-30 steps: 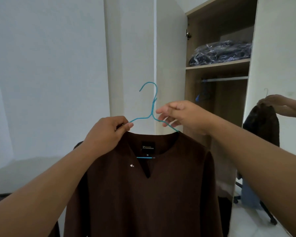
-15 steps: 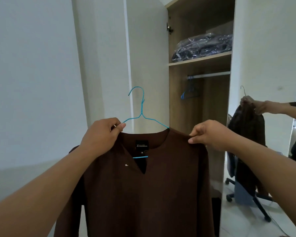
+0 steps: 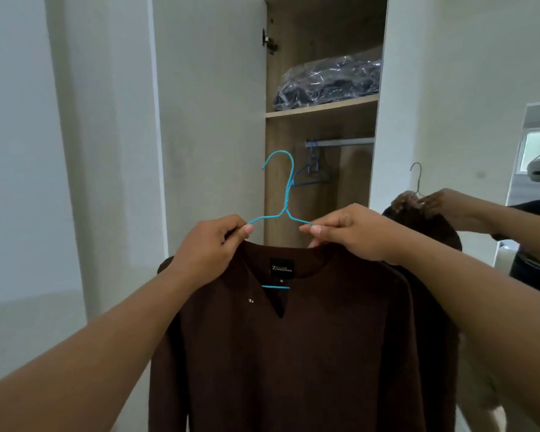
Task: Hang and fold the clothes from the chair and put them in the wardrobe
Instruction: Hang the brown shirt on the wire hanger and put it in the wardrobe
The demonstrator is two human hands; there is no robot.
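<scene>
Left hand (image 3: 211, 246) and right hand (image 3: 353, 232) both pinched shut on the blue wire hanger (image 3: 286, 210), one on each shoulder arm just beside the neck; the fingers (image 3: 315, 228) of the right also catch the collar. Brown shirt (image 3: 281, 338) is on the hanger, hanging straight down below the fingers, long axis vertical, hanger bar running left-right between the hands. Hook stands upright above and between the fingers, open end to the left. Wardrobe rail (image 3: 340, 141) lies above and beyond the fingers, to the right of the hook, nearer the right hand, with blue hangers (image 3: 312, 174) already on it. Likely next: lift and carry forward-right to hook it on. Shelf (image 3: 321, 107) above holds a plastic-wrapped bundle (image 3: 328, 82). No surface in view; white walls, open wardrobe door (image 3: 212, 120), mirror at right.
</scene>
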